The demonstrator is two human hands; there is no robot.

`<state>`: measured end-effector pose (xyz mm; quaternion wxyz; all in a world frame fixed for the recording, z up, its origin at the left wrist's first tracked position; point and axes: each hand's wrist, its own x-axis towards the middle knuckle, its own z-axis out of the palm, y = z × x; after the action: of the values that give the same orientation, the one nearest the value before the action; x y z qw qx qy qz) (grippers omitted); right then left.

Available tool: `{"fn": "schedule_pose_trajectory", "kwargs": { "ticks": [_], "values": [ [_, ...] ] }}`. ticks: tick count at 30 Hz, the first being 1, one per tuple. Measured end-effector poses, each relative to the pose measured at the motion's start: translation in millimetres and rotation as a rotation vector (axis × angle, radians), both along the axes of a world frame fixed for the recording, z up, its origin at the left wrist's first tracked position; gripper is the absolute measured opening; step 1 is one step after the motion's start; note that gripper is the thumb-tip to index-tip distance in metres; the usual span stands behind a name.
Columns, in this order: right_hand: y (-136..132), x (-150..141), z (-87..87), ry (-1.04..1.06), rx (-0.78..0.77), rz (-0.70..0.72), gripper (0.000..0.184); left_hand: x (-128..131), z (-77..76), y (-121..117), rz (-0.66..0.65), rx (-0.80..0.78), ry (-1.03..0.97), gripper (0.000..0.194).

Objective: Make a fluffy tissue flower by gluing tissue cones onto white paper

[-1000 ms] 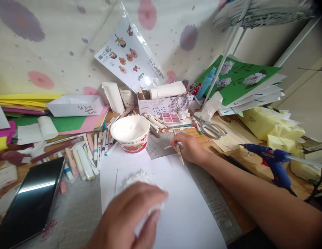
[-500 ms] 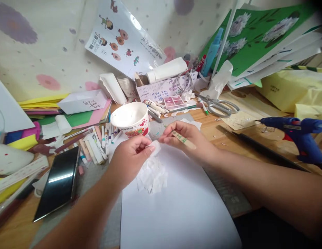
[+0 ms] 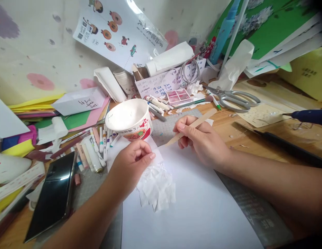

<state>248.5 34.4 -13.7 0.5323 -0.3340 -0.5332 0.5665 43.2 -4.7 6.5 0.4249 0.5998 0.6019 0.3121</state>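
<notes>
Head view: crumpled white paper (image 3: 158, 188), pale stick (image 3: 203, 118).

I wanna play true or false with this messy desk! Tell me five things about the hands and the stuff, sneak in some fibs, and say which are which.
1. The right hand holds a wooden stick. True.
2. The left hand grips the wooden stick too. False: the left hand pinches a white papery piece.
3. The silver scissors are to the right of the bowl. True.
4. The bowl is upside down. False: its opening faces up.
5. A dark-screened device is to the left of the bowl. True.
</notes>
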Motion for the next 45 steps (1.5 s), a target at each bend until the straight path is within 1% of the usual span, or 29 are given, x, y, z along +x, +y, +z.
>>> {"fn": "schedule_pose_trajectory", "kwargs": {
  "ticks": [3, 5, 7, 9, 12, 14, 16, 18, 20, 21, 24, 27, 31, 36, 40, 45],
  "values": [
    [1.4, -2.1, -3.5, 0.078, -0.058, 0.01, 0.025, -3.9, 3.6, -0.6, -0.039, -0.039, 0.106, 0.02],
    [1.3, -1.7, -5.2, 0.084, -0.092, 0.023, 0.026, -7.1, 6.7, -1.4, -0.052, -0.057, 0.174, 0.02],
    [0.5, -1.1, -6.2, 0.071, -0.113, 0.039, 0.025, -9.1, 9.4, -3.3, -0.065, -0.044, 0.216, 0.025],
    [-0.3, -0.9, -6.4, 0.061, -0.121, 0.049, 0.024, -8.6, 11.3, -6.5, -0.047, 0.012, 0.263, 0.027],
    [-0.5, -1.5, -5.0, 0.069, -0.129, 0.041, 0.023, -4.0, 12.4, -11.8, -0.02, 0.124, 0.364, 0.015],
    [-0.3, -1.8, -3.3, 0.078, -0.134, 0.038, 0.022, -0.3, 12.5, -14.2, -0.053, 0.195, 0.409, 0.009],
    [-0.2, -1.6, -1.6, 0.084, -0.134, 0.046, 0.021, 2.4, 12.4, -15.3, -0.108, 0.247, 0.419, 0.009],
    [-0.7, -1.2, -0.2, 0.087, -0.125, 0.056, 0.02, 3.6, 11.9, -15.6, -0.165, 0.291, 0.39, 0.01],
    [-1.4, -0.8, 0.9, 0.099, -0.115, 0.054, 0.019, 3.2, 10.3, -15.8, -0.193, 0.349, 0.346, 0.013],
    [-1.8, -0.7, 1.2, 0.108, -0.112, 0.045, 0.018, 2.6, 9.1, -16.1, -0.186, 0.389, 0.325, 0.014],
    [-2.5, -0.8, 1.6, 0.129, -0.119, 0.009, 0.017, -0.1, 5.0, -17.4, -0.109, 0.512, 0.297, 0.017],
    [-3.0, -0.5, 0.8, 0.134, -0.121, 0.01, 0.016, -2.0, 4.0, -17.7, -0.1, 0.588, 0.391, 0.019],
    [-5.0, 0.8, 0.3, 0.08, -0.089, 0.052, 0.016, -2.6, 7.3, -15.5, -0.182, 0.594, 0.57, 0.018],
    [-8.2, -0.9, 5.9, -0.114, -0.043, 0.171, 0.018, -3.5, 8.8, -13.8, -0.253, 0.595, 0.634, 0.016],
    [-9.0, -4.1, 9.2, -0.234, -0.006, 0.232, 0.018, -3.5, 8.3, -13.3, -0.252, 0.579, 0.663, 0.014],
    [-7.4, -7.0, 9.2, -0.348, 0.009, 0.247, 0.021, -1.1, 7.4, -13.2, -0.247, 0.539, 0.671, 0.012]
  ]
}}
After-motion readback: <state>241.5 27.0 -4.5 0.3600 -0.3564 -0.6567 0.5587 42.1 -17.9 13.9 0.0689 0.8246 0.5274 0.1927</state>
